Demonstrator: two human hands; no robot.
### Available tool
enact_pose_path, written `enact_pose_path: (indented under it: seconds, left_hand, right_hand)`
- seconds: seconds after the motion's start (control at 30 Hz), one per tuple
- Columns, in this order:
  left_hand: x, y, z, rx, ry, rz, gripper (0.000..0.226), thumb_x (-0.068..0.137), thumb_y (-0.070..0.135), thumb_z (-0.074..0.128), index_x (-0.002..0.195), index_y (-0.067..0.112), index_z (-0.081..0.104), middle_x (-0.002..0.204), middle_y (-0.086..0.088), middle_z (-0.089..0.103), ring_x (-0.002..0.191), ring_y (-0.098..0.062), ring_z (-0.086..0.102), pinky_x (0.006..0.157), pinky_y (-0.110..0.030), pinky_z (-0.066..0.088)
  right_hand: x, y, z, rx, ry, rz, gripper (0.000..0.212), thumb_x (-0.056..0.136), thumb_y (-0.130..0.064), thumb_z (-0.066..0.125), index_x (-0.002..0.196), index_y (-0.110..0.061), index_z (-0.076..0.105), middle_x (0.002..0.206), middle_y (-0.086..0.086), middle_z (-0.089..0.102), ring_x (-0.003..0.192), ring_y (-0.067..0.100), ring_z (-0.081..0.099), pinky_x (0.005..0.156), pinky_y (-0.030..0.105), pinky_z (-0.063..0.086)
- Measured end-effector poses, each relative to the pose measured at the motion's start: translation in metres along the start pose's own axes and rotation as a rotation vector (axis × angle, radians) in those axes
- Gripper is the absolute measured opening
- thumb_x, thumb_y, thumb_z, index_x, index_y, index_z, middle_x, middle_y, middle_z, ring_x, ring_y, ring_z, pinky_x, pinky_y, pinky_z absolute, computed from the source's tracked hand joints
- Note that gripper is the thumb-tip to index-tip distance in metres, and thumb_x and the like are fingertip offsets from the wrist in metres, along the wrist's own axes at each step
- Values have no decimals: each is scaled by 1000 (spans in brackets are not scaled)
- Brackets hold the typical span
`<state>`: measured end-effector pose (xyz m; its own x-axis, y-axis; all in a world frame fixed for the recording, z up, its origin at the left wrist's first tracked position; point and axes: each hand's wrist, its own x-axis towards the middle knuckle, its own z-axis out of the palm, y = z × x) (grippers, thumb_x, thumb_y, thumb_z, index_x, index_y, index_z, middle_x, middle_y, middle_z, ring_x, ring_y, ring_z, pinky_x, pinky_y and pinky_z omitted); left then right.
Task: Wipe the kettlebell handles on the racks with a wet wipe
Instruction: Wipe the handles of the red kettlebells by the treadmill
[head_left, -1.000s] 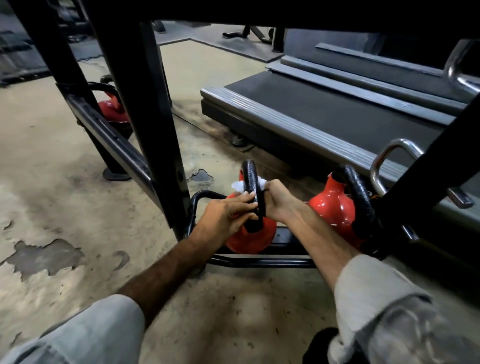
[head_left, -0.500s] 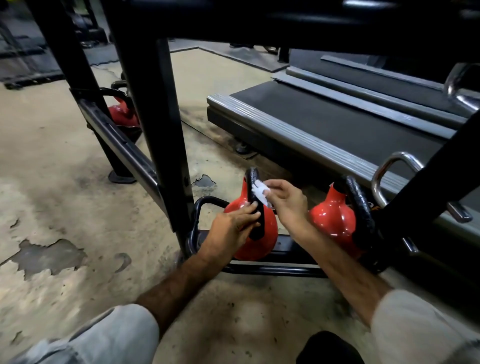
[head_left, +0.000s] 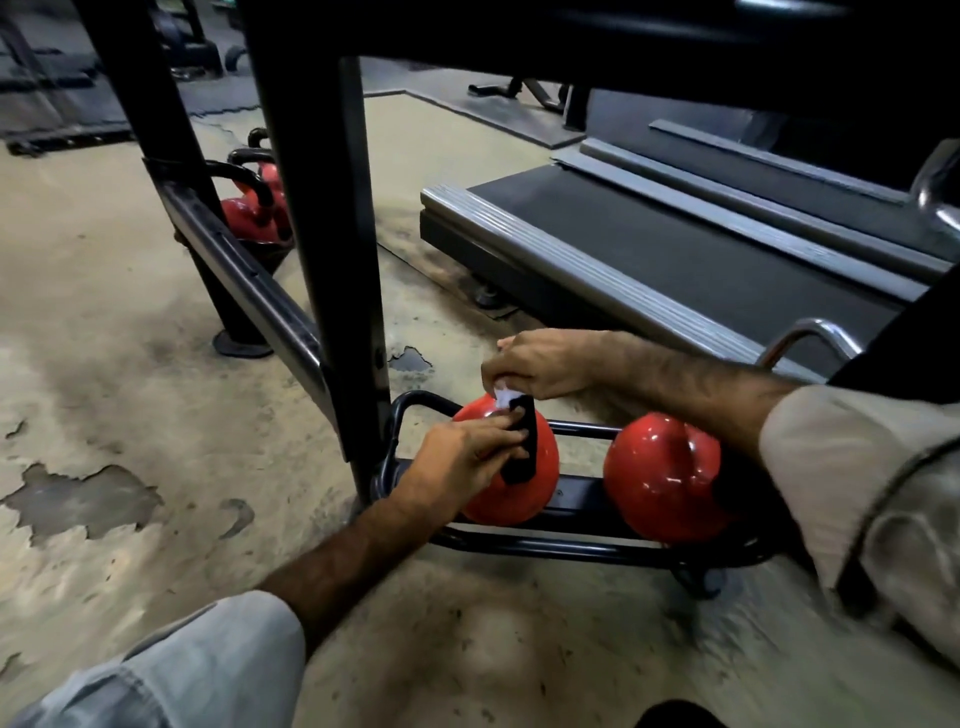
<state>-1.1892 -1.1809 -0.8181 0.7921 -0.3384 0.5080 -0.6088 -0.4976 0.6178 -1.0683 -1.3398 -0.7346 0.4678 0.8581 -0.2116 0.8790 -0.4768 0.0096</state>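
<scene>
Both hands on glossy red kettlebell (head_left: 511, 483): left hand (head_left: 467, 460) steadies black handle (head_left: 522, 449), right hand (head_left: 540, 364) prob. pinches white wipe (head_left: 503, 397).

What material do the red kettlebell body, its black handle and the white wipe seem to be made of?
Kettlebell: probably metal under a glossy red coating, perhaps vinyl or paint; bright highlights show on it.
Handle: matte black with no shine, so maybe bare or powder-coated metal; I cannot be sure.
Wipe: thin, soft white sheet, crumpled in the right hand, likely non-woven fabric or paper.
</scene>
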Motion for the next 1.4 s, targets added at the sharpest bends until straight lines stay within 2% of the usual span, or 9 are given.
enact_pose_path:
  seconds: [0.2, 0.37, 0.63, 0.8, 1.0, 1.1, 1.17, 1.27, 1.4]
  left_hand:
    - [1, 3, -4, -18, -27, 18, 28, 79, 8, 73, 106, 11, 72, 125, -2, 62, 115, -10, 59, 100, -28, 45]
    - [2, 2, -6, -26, -34, 40, 23, 79, 12, 72, 102, 11, 74, 118, -3, 67, 112, -8, 60, 97, -27, 47]
    - [4, 2, -6, -51, -24, 23, 24, 76, 11, 69, 99, 10, 74, 118, -6, 66, 108, -14, 63, 95, -28, 48]
    - [4, 0, -2, -119, -15, -21, 24, 76, 5, 74, 100, 7, 74, 119, -7, 65, 108, -7, 61, 96, -22, 47]
    - [14, 4, -9, -30, 15, -32, 14, 75, 9, 77, 89, 12, 77, 107, 2, 71, 97, -6, 67, 89, -27, 53]
    - [27, 9, -15, 7, 3, -2, 8, 76, 14, 77, 84, 14, 76, 95, 5, 74, 87, -2, 66, 83, -22, 52]
    - [37, 8, -16, 26, -19, 15, 9, 75, 18, 77, 84, 15, 74, 90, 5, 71, 83, -3, 64, 79, -21, 51]
    - [49, -2, -14, 34, -24, -23, 29, 71, 19, 81, 98, 14, 73, 106, 2, 68, 98, -6, 61, 86, -21, 50]
    - [53, -14, -11, -125, -68, -178, 48, 71, 10, 81, 116, 6, 65, 129, -5, 59, 118, -9, 55, 97, -21, 47]
  right_hand:
    - [35, 11, -24, -237, -260, 81, 28, 91, -45, 32, 96, -34, 57, 92, -9, 66, 87, 16, 60, 85, 44, 49]
    - [53, -16, -21, -202, -595, 147, 21, 86, -25, 43, 81, -18, 63, 78, -2, 63, 71, 19, 59, 60, 35, 50]
    - [39, -8, -15, -209, -397, 10, 20, 86, -32, 38, 77, -28, 56, 80, -5, 57, 79, 21, 58, 76, 46, 52]
    - [-3, 3, -8, 0, 66, 74, 22, 94, -25, 51, 109, -29, 67, 106, -2, 60, 102, 8, 50, 84, 14, 35]
    - [-36, -32, 66, 538, 898, 567, 19, 86, -17, 65, 102, -16, 76, 93, 2, 75, 85, 14, 70, 79, 34, 56]
    - [-21, -49, 94, 944, 1145, 926, 16, 84, -11, 70, 97, -16, 77, 92, -4, 75, 84, 3, 69, 81, 22, 55]
    - [-3, -41, 106, 1377, 1153, 1084, 13, 83, -18, 73, 95, -14, 76, 91, 0, 76, 82, 10, 71, 79, 31, 58]
    - [16, -31, 103, 2108, 989, 1069, 25, 95, -27, 60, 95, -3, 68, 80, 14, 66, 56, 22, 65, 43, 29, 51]
    - [22, -27, 82, 2448, 759, 918, 45, 102, -36, 42, 93, 3, 63, 66, 16, 66, 46, 24, 66, 33, 27, 47]
